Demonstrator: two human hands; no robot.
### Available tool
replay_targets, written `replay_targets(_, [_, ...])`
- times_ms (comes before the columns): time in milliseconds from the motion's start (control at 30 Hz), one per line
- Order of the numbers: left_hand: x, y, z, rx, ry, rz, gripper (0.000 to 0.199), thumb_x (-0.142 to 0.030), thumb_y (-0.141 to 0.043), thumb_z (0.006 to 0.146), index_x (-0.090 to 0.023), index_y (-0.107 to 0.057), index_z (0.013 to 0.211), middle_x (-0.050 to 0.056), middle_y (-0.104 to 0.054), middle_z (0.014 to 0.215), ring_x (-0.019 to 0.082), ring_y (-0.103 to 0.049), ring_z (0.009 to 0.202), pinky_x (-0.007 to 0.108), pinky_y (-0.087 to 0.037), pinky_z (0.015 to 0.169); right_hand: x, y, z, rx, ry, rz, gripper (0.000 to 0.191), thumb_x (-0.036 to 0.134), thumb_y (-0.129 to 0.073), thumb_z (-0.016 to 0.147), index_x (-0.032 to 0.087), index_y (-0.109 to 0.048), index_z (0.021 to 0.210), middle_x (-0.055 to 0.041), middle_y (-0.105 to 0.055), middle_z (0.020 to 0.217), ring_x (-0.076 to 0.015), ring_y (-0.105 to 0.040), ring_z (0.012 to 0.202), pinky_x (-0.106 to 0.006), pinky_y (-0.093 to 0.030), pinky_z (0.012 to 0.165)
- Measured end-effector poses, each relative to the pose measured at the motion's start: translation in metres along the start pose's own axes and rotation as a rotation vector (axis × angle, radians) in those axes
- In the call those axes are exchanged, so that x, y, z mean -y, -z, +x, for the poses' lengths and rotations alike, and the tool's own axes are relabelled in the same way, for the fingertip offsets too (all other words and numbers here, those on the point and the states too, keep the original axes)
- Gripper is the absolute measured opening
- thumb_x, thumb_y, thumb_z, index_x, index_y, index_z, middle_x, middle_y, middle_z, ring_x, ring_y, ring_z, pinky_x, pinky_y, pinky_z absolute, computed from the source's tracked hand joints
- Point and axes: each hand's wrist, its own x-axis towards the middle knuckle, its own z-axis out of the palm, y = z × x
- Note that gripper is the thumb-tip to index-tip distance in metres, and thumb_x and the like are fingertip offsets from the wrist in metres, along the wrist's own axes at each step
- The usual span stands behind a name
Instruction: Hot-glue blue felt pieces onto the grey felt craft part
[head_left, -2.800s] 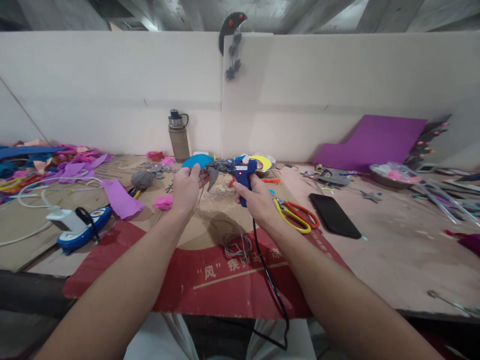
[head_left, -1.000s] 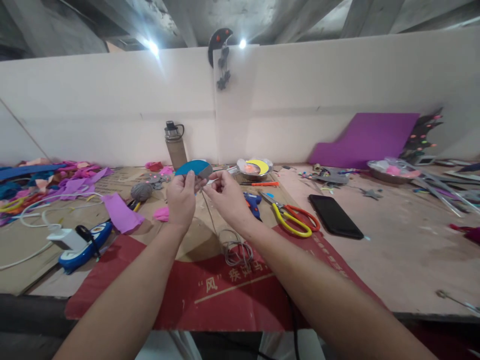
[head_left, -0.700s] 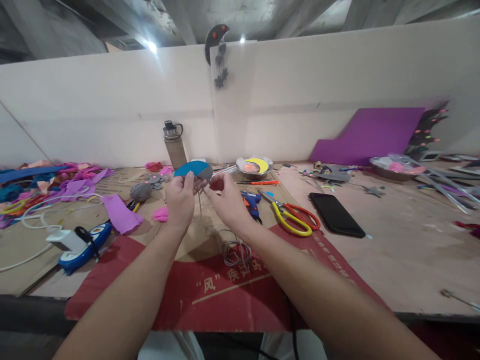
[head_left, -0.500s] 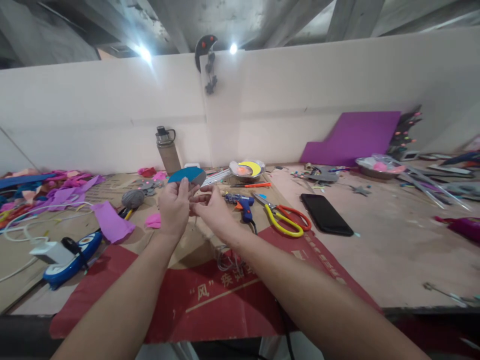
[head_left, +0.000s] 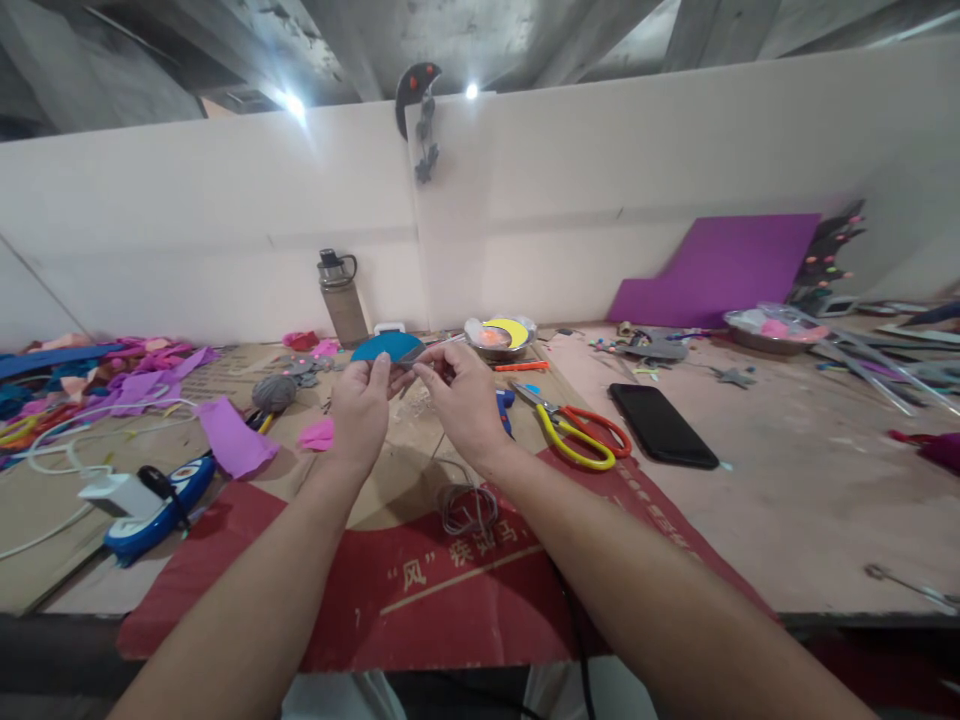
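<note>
In my left hand (head_left: 360,410) is a blue, curved flat piece (head_left: 386,346), pinched between thumb and fingers, with a grey section at its right end. My right hand (head_left: 466,395) is closed at that grey end, its thumb and fingertips pressed together on what looks like grey yarn; the exact grip is partly hidden. Below the hands a thin grey strand leads down to a loose coil of grey yarn (head_left: 469,512) on the red and brown board (head_left: 450,590). A blue glue gun (head_left: 505,408) lies mostly behind my right hand.
Scissors (head_left: 577,430) with red and yellow handles and a black phone (head_left: 663,425) lie to the right. A bottle (head_left: 343,300) and a bowl with a yellow crescent (head_left: 510,332) stand at the back. Left are a grey yarn ball (head_left: 274,393), felt scraps and a blue power strip (head_left: 161,515).
My right hand has risen and moved right, up to the piece's grey end, now covering most of the glue gun. My left hand still holds the blue piece. The view has shifted slightly.
</note>
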Motion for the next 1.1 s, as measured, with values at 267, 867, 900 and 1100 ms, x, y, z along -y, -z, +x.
replay_targets(267, [0.000,-0.004,-0.004,0.042,0.080,-0.082,0.026,-0.039,-0.068,0.080,-0.015,-0.070,0.088,0.008,-0.073,0.084,0.020,-0.072,0.078,0.035,-0.059,0.076,-0.007,0.003,0.004,-0.072,-0.057,0.064,0.006,0.026,-0.063,0.080,0.020,-0.064,0.079,-0.0015,-0.063,0.079,-0.0148,-0.054,0.073,-0.029,-0.044,0.071])
replay_targets(867, [-0.010,-0.012,-0.011,-0.021,0.213,-0.123,0.020,-0.033,-0.067,0.080,-0.014,-0.064,0.085,0.010,-0.075,0.084,0.023,-0.073,0.087,0.040,-0.058,0.085,-0.013,0.006,0.007,-0.110,-0.197,0.125,0.012,0.032,-0.062,0.078,0.020,-0.060,0.080,-0.0003,-0.059,0.080,-0.0138,-0.052,0.071,-0.029,-0.044,0.070])
replay_targets(900, [-0.010,-0.013,-0.011,-0.022,0.217,-0.125,0.020,-0.033,-0.067,0.080,-0.014,-0.064,0.085,0.011,-0.075,0.084,0.023,-0.073,0.087,0.040,-0.058,0.085,-0.013,0.006,0.007,-0.105,-0.206,0.141,0.012,0.032,-0.062,0.078,0.020,-0.060,0.080,0.0002,-0.059,0.079,-0.0134,-0.052,0.069,-0.029,-0.044,0.069])
replay_targets(1100, [-0.011,-0.013,-0.012,-0.021,0.228,-0.152,0.022,-0.033,-0.070,0.078,-0.013,-0.064,0.083,0.012,-0.074,0.085,0.023,-0.074,0.080,0.039,-0.060,0.080,-0.011,0.006,0.008,-0.082,-0.225,0.231,0.011,0.029,-0.061,0.078,0.020,-0.057,0.077,0.0020,-0.059,0.073,-0.0121,-0.052,0.066,-0.027,-0.043,0.065])
